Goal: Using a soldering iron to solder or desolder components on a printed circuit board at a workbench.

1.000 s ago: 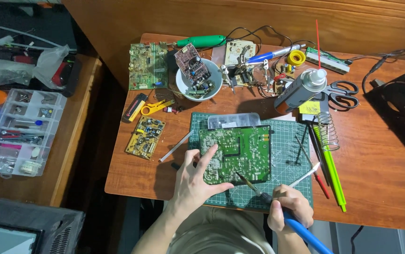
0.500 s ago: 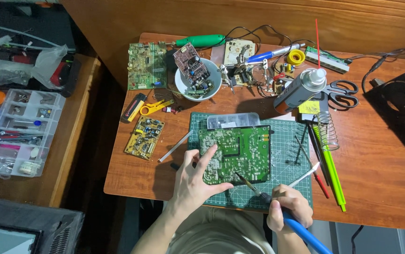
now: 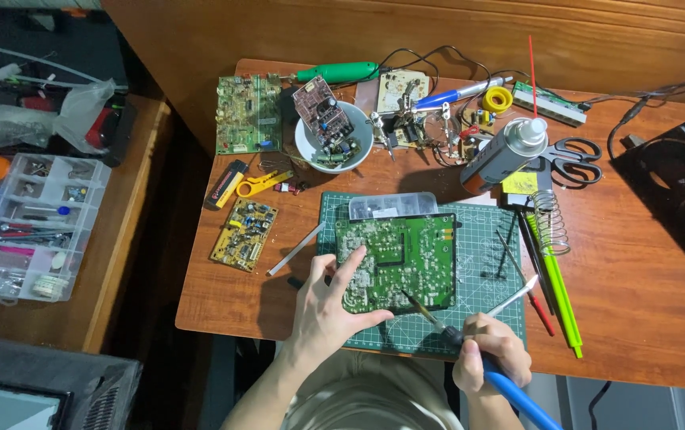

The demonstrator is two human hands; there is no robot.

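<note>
The green circuit board (image 3: 398,261) is lain on the cutting mat (image 3: 486,231) at the worktop's (image 3: 637,318) middle, pinned at its 7 o'clock corner by the spread left hand (image 3: 328,309); the right hand (image 3: 492,360) is closed around a blue-handled soldering iron (image 3: 470,350), tip set at the board's 6 o'clock edge

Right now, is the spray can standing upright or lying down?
Lying down: the spray can rests on its side on the table.
</note>
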